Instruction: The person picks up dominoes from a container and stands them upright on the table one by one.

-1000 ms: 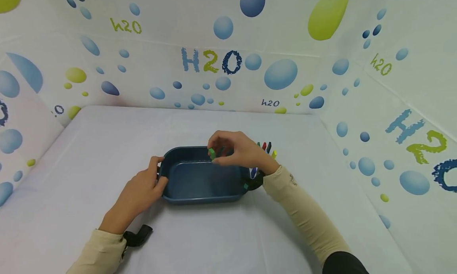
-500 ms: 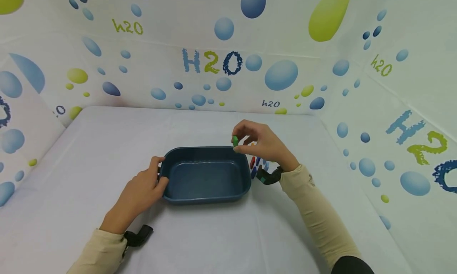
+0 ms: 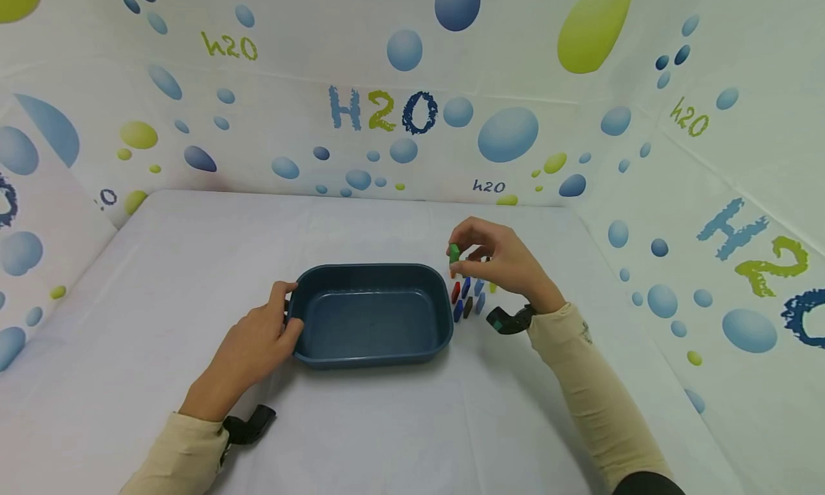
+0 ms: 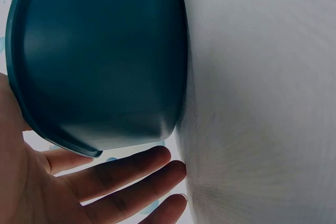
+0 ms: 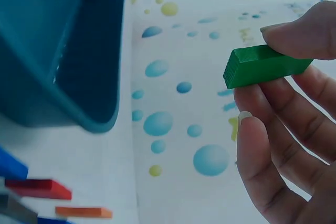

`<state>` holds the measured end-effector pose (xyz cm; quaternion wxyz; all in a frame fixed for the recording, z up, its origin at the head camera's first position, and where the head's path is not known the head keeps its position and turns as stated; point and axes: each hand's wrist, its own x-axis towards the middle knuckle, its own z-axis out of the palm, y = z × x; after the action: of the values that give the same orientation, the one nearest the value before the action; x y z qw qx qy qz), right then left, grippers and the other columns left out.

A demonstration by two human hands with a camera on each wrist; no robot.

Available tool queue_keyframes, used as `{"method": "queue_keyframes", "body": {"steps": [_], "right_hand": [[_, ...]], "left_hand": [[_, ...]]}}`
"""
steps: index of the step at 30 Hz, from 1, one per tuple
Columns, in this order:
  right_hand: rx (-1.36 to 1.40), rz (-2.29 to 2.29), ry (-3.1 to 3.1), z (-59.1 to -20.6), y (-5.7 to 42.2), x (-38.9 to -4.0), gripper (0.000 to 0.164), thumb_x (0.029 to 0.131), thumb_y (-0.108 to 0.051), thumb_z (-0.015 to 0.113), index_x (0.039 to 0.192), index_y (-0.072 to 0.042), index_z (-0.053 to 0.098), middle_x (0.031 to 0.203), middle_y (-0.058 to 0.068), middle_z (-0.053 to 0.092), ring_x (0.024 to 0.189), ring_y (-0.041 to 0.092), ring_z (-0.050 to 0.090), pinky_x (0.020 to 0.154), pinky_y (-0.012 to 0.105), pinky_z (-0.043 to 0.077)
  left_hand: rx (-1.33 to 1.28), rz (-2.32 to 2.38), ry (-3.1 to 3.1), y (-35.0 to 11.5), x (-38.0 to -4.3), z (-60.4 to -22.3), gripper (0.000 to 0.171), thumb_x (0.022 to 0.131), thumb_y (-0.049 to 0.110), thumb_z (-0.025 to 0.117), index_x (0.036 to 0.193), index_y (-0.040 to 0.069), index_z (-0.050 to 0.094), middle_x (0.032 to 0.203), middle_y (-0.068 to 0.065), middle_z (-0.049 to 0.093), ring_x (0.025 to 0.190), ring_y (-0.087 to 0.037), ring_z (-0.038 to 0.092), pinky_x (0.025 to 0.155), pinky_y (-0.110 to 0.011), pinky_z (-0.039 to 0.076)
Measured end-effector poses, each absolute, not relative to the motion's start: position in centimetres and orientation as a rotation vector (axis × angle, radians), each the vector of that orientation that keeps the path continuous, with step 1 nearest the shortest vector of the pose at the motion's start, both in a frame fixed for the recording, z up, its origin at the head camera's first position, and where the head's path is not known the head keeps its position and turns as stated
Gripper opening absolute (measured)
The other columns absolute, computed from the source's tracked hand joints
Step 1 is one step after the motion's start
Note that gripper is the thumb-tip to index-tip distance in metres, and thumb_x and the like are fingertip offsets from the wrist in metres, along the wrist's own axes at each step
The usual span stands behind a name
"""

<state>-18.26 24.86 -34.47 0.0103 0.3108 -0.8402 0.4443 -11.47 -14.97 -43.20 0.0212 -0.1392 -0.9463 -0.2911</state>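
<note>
My left hand (image 3: 254,352) holds the left end of a dark blue tray (image 3: 370,359), with thumb and index finger at its rim. In the left wrist view, the other fingers (image 4: 131,169) stretch out beside the tray wall. Beyond the tray's far right corner, my right hand (image 3: 503,258) pinches a small green block (image 5: 268,66) between thumb and fingertips, held up above the table. Beneath that hand stand several coloured blocks, among them a red block (image 3: 455,292), a dark brown block (image 3: 468,307) and a light blue block (image 3: 480,303); the hand partly covers the group.
A white cloth covers the table (image 3: 361,438). The blocks stand close to the tray's right side. Behind and to the right rise white sheets (image 3: 290,122) printed with blue and green drops. Black wrist cameras (image 3: 251,425) jut out from both wrists.
My right hand has moved right with the green block, from over the tray to beyond its right corner, uncovering several blocks. The left hand and tray have stayed put.
</note>
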Motion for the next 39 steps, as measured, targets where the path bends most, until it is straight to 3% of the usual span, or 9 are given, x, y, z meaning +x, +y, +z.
{"method": "queue_keyframes", "body": {"steps": [11,21,39], "right_hand": [[0.787,1.312,-2.693,-35.6,27.4,-17.8,0.029,0.089,-0.011,0.082,0.114,-0.010,0.067,0.105,0.005,0.072,0.100,0.020,0.069,0.085,0.033,0.059],[0.684,1.284,-2.733,-36.6,29.1,-17.2,0.032,0.089,-0.012,0.082,0.116,-0.006,0.067,0.107,0.008,0.072,0.101,0.023,0.069,0.085,0.026,0.058],[0.510,1.181,-2.825,-40.9,31.9,-16.4,0.030,0.086,-0.010,0.083,0.111,-0.010,0.067,0.104,0.005,0.074,0.101,0.024,0.070,0.082,0.031,0.059]], "left_hand": [[-0.426,-0.892,-2.936,-15.0,-11.5,-43.2,0.055,0.098,0.014,0.048,0.149,-0.001,0.035,0.098,-0.018,0.070,0.060,-0.017,0.050,0.052,-0.032,0.039],[-0.429,-0.893,-2.931,-15.0,-11.5,-43.2,0.055,0.098,0.014,0.049,0.149,-0.001,0.036,0.097,-0.017,0.070,0.061,-0.017,0.051,0.052,-0.032,0.039],[-0.427,-0.899,-2.934,-15.0,-11.5,-43.1,0.054,0.098,0.014,0.048,0.149,-0.001,0.036,0.097,-0.018,0.070,0.061,-0.017,0.051,0.053,-0.033,0.040]]}}
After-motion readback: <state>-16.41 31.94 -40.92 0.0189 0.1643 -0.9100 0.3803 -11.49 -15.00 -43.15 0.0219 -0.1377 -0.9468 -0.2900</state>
